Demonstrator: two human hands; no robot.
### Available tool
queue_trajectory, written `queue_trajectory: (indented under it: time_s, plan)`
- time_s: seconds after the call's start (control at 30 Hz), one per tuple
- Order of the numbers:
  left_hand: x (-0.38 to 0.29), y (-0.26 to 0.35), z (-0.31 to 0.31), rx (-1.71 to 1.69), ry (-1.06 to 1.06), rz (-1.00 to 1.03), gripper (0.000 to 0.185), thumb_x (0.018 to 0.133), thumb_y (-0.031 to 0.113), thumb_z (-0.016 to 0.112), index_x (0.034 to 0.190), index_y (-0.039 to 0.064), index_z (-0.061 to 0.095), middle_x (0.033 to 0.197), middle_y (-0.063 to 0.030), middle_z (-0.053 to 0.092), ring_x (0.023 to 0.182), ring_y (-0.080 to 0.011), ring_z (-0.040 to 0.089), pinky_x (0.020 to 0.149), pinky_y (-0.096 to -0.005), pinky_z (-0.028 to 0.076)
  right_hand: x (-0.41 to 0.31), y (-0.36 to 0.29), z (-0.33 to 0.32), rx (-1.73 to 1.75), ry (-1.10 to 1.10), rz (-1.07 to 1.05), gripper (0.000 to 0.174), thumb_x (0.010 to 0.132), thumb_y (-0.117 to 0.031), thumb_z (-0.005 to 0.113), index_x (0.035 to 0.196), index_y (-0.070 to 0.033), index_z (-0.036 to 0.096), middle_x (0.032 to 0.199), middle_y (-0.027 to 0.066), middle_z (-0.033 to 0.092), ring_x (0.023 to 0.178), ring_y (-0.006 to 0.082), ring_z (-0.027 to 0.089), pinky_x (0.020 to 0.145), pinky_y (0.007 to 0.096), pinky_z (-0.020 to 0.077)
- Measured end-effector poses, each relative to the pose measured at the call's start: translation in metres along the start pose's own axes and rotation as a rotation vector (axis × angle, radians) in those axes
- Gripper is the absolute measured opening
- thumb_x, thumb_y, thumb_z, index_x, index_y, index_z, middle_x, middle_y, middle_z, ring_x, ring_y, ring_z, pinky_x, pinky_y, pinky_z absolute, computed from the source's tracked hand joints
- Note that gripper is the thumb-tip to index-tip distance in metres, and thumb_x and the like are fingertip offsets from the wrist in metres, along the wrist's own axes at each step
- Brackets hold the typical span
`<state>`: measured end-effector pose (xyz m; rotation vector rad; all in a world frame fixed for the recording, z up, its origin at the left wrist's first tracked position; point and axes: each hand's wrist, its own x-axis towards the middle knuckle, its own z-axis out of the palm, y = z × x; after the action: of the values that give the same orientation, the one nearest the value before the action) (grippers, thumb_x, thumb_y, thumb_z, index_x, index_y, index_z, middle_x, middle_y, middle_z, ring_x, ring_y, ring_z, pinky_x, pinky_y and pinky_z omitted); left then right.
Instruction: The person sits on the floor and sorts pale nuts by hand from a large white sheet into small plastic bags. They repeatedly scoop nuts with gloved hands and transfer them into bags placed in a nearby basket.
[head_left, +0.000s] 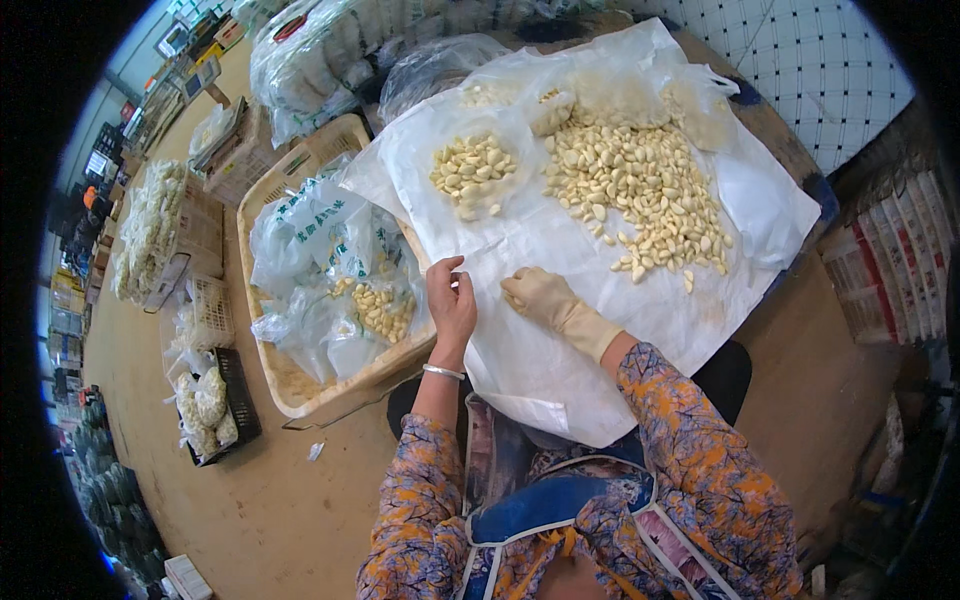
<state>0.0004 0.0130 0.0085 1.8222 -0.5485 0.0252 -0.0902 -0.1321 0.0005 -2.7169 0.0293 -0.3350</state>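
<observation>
My left hand (452, 300) is bare, with a bracelet (444, 371) at the wrist. Its fingers are loosely curled with a gap at the thumb, and I see nothing in it. It hovers over the near left edge of a white plastic sheet (510, 360), beside the yellowish plastic crate (330, 397). A pale rubber glove covers my right hand (541, 296), whose fingers curl down at the sheet, hiding anything inside them. Beyond it on the sheet lie a large heap of peeled garlic cloves (637, 187) and a smaller pile of cloves (472, 169) to the left.
Printed clear plastic bags (315, 232), some holding cloves (382, 311), lie in the crate. Left on the floor stand a black crate (238, 397) of filled bags and a box topped with bagged garlic (150, 225). Large wrapped bundles (322, 67) stand behind. Stacked sacks (892, 262) are at right.
</observation>
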Motion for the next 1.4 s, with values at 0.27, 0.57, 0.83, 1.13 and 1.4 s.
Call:
queue_trajectory:
  time_s: [0.27,0.57,0.83,1.13,1.4]
  plan:
    - [0.041,-0.021,0.006,-0.298,0.103,-0.178,0.020,0.083,0.005,0.054,0.102,-0.001,0.057,0.100,-0.0078,0.052,0.076,-0.0140,0.055,0.064,-0.0260,0.049,0.044,0.028,-0.036,0.499,0.281,0.511,0.028,0.081,-0.032,0.063,0.091,-0.006,0.065,0.087,0.0164,0.065,0.080,0.0288,0.063,0.068,0.0372,0.0489]
    - [0.055,0.004,-0.011,-0.480,0.153,-0.249,0.019,0.084,0.004,0.055,0.102,-0.001,0.056,0.101,-0.0071,0.051,0.077,-0.0109,0.055,0.067,-0.0260,0.051,0.217,0.034,-0.077,0.222,0.336,0.220,0.033,0.077,-0.030,0.065,0.096,-0.003,0.065,0.089,0.0159,0.066,0.084,0.0271,0.062,0.076,0.0343,0.0475]
    - [0.054,-0.006,-0.022,-0.449,0.174,-0.247,0.019,0.084,0.005,0.054,0.102,-0.001,0.056,0.100,-0.0067,0.051,0.078,-0.0114,0.055,0.069,-0.0254,0.050,0.195,0.034,-0.071,0.321,0.221,0.212,0.040,0.079,-0.033,0.065,0.105,-0.003,0.062,0.100,0.0147,0.064,0.099,0.0249,0.058,0.084,0.0347,0.0452]
    - [0.049,-0.012,-0.016,-0.393,0.135,-0.229,0.022,0.086,0.007,0.055,0.107,-0.001,0.055,0.097,-0.0051,0.056,0.078,-0.0088,0.054,0.069,-0.0255,0.051,0.012,-0.020,-0.055,0.134,-0.222,0.158,0.031,0.084,-0.023,0.060,0.109,-0.005,0.058,0.101,0.0131,0.061,0.093,0.0286,0.059,0.079,0.0372,0.0485]
    - [0.052,-0.029,-0.006,-0.317,0.111,-0.217,0.020,0.084,0.006,0.055,0.104,0.001,0.057,0.099,-0.0074,0.055,0.077,-0.0123,0.057,0.065,-0.0250,0.049,0.019,0.004,-0.041,0.247,-0.130,0.163,0.015,0.080,-0.012,0.057,0.092,-0.003,0.059,0.090,0.0170,0.058,0.088,0.0349,0.056,0.077,0.0416,0.0461]
